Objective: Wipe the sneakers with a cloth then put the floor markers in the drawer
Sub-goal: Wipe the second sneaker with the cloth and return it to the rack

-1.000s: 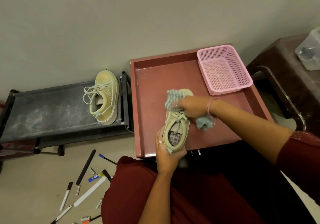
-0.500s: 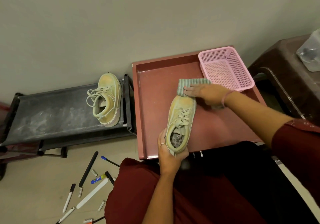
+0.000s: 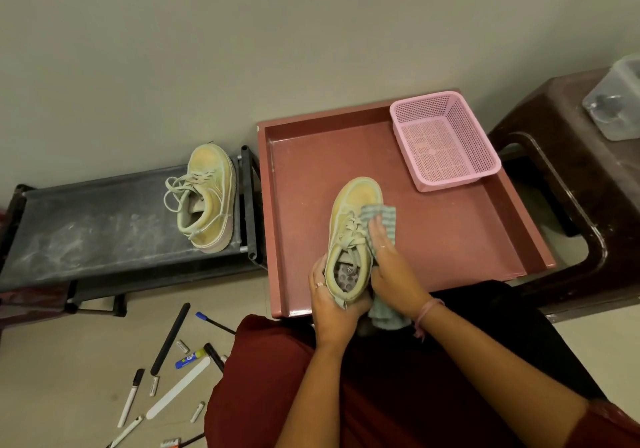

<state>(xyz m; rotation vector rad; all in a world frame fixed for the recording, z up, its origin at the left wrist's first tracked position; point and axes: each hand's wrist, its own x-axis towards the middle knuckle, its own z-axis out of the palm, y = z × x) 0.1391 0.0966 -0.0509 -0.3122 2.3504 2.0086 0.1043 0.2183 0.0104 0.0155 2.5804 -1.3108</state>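
A plain grey-green wall backs a tiled floor, and against it sits a shallow reddish-brown wooden drawer (image 3: 450, 240) pulled out flat in front of the seated person, serving as a work tray. In it, toward 1 o'clock, stands an empty pink perforated plastic basket (image 3: 446, 174).

At the drawer's near edge, about 6 o'clock, 1 pale yellow-green lace-up sneaker (image 3: 353, 226) points its toe to 12 o'clock. The left hand (image 3: 332, 304) curls around the heel, thumb at the collar, which looks meant to steady the shoe against the rubbing. The right hand (image 3: 391, 267) lies with fingers straight and together, pressing a green-and-white striped cloth (image 3: 381, 219) flat against the sneaker's right flank; the cloth's tail hangs out below the wrist. Flat fingers spread the pressure along the side, so I judge this to be wiping in progress on that flank.

The matching second yellow-green sneaker (image 3: 207, 202) rests at 9 o'clock on a dusty black low shoe rack (image 3: 86, 233), well apart from the drawer; whether it has been wiped I cannot tell.

On the floor at 7 o'clock lie the scattered black and white marker pens (image 3: 131, 395) with loose caps, a long black stick (image 3: 170, 338) and a white strip (image 3: 178, 387), none yet in the drawer. That step seems to wait until the shoes are done.

At 3 o'clock stands a dark brown plastic stool (image 3: 568, 157) carrying a clear plastic container (image 3: 616, 101).
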